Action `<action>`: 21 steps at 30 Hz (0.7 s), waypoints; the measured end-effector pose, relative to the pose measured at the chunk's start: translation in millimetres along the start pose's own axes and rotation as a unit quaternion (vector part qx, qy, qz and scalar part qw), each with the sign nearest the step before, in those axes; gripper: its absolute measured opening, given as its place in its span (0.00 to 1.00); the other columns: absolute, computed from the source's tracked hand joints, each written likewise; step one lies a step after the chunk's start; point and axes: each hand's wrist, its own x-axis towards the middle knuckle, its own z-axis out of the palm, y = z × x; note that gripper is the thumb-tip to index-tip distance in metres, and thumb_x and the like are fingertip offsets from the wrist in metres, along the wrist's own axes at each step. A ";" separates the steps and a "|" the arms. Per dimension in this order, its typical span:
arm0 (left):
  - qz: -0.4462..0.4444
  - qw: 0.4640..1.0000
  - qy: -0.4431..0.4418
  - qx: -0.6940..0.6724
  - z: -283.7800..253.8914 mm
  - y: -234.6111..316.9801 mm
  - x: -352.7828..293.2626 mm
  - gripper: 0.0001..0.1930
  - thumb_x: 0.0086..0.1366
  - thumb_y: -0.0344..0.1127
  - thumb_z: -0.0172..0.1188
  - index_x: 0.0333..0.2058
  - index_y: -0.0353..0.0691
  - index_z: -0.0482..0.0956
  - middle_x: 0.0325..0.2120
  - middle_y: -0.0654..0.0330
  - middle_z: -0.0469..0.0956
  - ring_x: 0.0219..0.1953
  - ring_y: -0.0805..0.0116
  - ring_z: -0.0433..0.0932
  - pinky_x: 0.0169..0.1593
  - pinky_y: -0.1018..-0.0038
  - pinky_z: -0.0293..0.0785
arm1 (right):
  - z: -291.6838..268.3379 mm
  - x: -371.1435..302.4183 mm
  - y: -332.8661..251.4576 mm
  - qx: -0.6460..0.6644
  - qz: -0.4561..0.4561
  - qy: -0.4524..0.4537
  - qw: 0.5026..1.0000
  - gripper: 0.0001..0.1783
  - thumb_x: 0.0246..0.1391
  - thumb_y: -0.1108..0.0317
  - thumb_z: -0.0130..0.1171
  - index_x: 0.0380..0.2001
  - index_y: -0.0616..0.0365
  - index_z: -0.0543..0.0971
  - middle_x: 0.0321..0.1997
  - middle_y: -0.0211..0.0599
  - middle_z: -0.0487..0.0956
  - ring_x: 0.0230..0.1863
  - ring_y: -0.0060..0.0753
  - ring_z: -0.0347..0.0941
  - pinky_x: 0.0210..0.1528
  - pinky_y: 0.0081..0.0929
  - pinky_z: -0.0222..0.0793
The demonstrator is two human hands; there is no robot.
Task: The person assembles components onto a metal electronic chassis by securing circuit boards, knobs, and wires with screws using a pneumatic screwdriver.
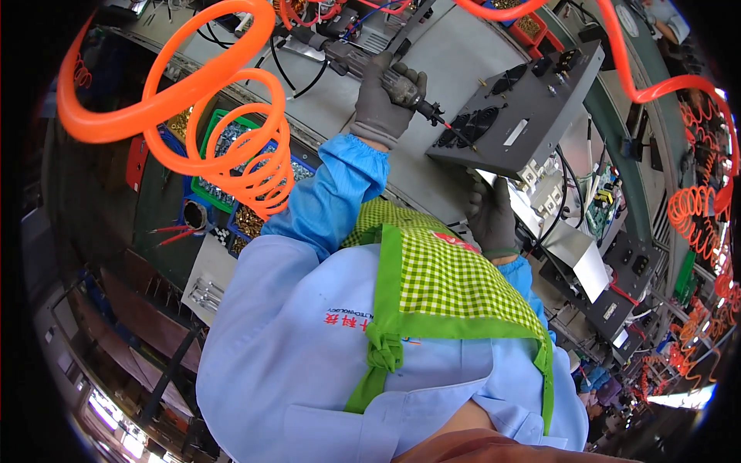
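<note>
My left hand [384, 100], in a grey glove, is wrapped round a dark power screwdriver [369, 68]. Its thin bit points right and down at a dark grey metal panel [532, 108] with round fan grilles, and the tip shows close to the panel's face. Whether the tip touches a screw is too small to tell. My right hand [494, 220], gloved in grey too, is below the panel's near edge. Thumb and fingers stand apart, with the fingertips close to that edge. White connector blocks [540, 181] and wiring sit right beside it.
A coiled orange air hose [247, 154] hangs at the left, over bins of small screws [251, 220]. Another orange hose [617, 54] crosses the upper right. A red parts bin [529, 27] stands at the back. At right lies a green circuit board [606, 212].
</note>
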 end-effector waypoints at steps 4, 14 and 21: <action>-0.001 1.000 -0.016 0.012 -3.2 -1.3 -1.6 0.07 0.57 0.36 0.61 0.27 0.44 0.72 0.22 0.65 0.73 0.28 0.68 0.74 0.46 0.63 0.76 | 7.9 -3.7 2.3 -0.017 -0.001 0.024 1.000 0.22 0.57 0.49 0.56 0.46 0.52 0.73 0.36 0.30 0.77 0.33 0.21 0.71 0.35 0.21 0.68; -0.013 0.997 -0.081 0.013 -6.5 22.1 31.0 0.11 0.58 0.41 0.63 0.33 0.41 0.74 0.26 0.64 0.75 0.30 0.67 0.75 0.44 0.65 0.75 | -0.2 -8.7 -1.6 -0.056 0.005 0.017 0.998 0.24 0.57 0.48 0.55 0.48 0.54 0.73 0.39 0.33 0.77 0.35 0.26 0.73 0.35 0.24 0.69; 0.201 0.778 -0.228 0.550 99.4 13.0 -84.8 0.17 0.58 0.39 0.61 0.42 0.36 0.73 0.31 0.64 0.74 0.31 0.76 0.73 0.36 0.78 0.70 | 64.9 -91.2 -67.0 -0.400 -0.073 -0.170 0.898 0.30 0.55 0.61 0.56 0.57 0.63 0.64 0.49 0.42 0.74 0.47 0.28 0.71 0.52 0.28 0.68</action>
